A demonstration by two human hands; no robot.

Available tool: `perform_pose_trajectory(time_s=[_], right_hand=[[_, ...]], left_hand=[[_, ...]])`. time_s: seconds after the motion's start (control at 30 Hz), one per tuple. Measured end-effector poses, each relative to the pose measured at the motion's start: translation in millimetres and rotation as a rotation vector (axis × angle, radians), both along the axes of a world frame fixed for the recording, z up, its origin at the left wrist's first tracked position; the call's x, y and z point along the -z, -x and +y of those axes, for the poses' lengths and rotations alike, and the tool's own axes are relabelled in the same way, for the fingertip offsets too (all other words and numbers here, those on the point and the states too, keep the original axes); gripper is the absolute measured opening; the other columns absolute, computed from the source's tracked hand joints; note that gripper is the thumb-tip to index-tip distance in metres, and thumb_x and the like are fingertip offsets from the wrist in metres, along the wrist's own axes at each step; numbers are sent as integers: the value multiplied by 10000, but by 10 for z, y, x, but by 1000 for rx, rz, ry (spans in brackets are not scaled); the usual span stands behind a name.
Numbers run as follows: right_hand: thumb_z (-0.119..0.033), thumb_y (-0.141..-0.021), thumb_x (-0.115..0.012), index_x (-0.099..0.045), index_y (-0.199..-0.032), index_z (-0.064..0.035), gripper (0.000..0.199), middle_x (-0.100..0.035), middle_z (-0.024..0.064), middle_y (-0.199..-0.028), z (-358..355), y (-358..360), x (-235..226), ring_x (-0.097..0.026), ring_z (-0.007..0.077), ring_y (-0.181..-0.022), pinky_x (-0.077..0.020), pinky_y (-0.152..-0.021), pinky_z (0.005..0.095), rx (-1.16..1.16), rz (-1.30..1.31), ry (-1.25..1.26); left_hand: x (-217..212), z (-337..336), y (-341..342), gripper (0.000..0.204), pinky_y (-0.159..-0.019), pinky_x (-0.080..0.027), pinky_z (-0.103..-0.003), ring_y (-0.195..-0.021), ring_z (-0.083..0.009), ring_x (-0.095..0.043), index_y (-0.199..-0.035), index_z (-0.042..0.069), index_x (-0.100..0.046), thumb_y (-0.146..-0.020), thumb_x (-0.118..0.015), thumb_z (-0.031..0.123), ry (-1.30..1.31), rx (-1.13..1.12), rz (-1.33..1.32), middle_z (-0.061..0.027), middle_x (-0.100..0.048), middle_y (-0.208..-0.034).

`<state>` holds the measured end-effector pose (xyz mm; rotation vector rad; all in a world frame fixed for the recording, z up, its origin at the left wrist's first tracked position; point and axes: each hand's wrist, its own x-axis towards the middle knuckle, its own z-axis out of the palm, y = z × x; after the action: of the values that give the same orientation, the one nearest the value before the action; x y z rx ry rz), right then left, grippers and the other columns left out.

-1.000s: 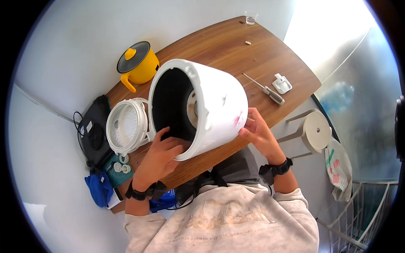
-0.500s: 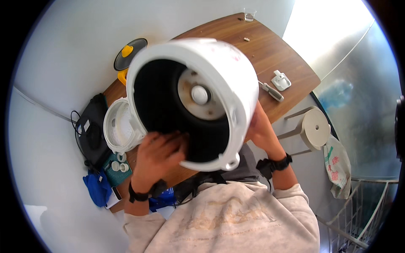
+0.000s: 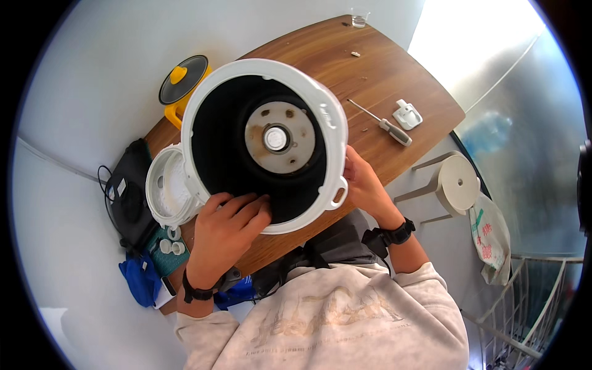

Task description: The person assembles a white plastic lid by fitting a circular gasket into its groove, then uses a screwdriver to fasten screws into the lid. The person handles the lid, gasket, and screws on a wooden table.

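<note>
A white rice cooker body [image 3: 335, 139] is tilted so that its opening faces me. Its inside wall is black, and at the bottom sits a round metal heating plate [image 3: 256, 137] with brown stains and a pale centre button [image 3: 275, 138]. My left hand [image 3: 229, 228] is closed over the near left rim, fingers hooked inside. On the right, my right hand [image 3: 367, 188] supports the outer wall by the side handle lug, its fingertips partly hidden behind the body. The open white lid [image 3: 177, 186] hangs at the cooker's left side.
A screwdriver [image 3: 394, 131] and a small white plastic part [image 3: 407, 115] lie on the wooden table [image 3: 320, 49], right of the cooker. A yellow pot [image 3: 174, 111] with a dark lid stands behind left. A clear cup [image 3: 359, 18] sits at the far edge, a stool [image 3: 461, 185] beside the table.
The cooker body has swung left and turned its opening more squarely toward me. My right hand moved left with it, and the screwdriver's shaft has come into view.
</note>
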<state>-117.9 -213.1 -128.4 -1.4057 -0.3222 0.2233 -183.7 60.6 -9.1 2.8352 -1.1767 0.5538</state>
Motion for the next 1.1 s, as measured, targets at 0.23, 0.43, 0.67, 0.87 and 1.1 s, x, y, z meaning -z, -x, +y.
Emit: perform_pose_trajectory(time_s=[0.23, 0.43, 0.67, 0.87, 1.1], right_hand=[[-121, -1032, -611, -386, -1552, -37, 573, -690, 124, -1208, -19, -99, 8, -660, 162, -1003, -548, -897, 316, 45, 97, 19], [-151, -1044, -599, -424, -1533, -33, 533, -654, 119, -1275, 42, -252, 130, -645, 157, -1011, -559, -873, 314, 76, 175, -108], [-155, -1022, -619, -297, -1588, -48, 661, -614, 149, -1361, 136, -445, 53, -645, 205, -1153, -539, -950, 344, 104, 57, 40], [-149, -980, -653, -373, -1533, -53, 627, -605, 191, -1374, 90, -390, 81, -664, 253, -1159, -530, -936, 348, -16, 75, 156], [-100, -974, -639, -460, -1444, -54, 505, -635, 174, -1315, 78, -145, -16, -691, 242, -1085, -543, -914, 352, -190, 16, 312]], left_hand=[[-19, 14, -260, 290, -784, -515, -363, -858, -254, -675, -1045, 74, -649, -766, -718, 39, 122, -73, 168, -70, -706, -904], [-40, -111, -509, 375, -709, -505, -416, -799, -329, -643, -1094, 53, -637, -742, -765, 28, 167, -72, 142, -118, -682, -891], [-25, -320, -952, 467, -745, -501, -419, -818, -347, -639, -1186, 60, -606, -744, -750, 15, 176, -94, 124, -131, -677, -948], [76, -430, -1431, 540, -797, -525, -394, -976, -302, -688, -1301, 71, -574, -796, -764, 79, 177, -100, 56, -131, -707, -1109], [322, -532, -2185, 528, -813, -554, -401, -970, -322, -687, -1270, 4, -533, -828, -785, 144, 225, -123, -92, -143, -699, -1030]])
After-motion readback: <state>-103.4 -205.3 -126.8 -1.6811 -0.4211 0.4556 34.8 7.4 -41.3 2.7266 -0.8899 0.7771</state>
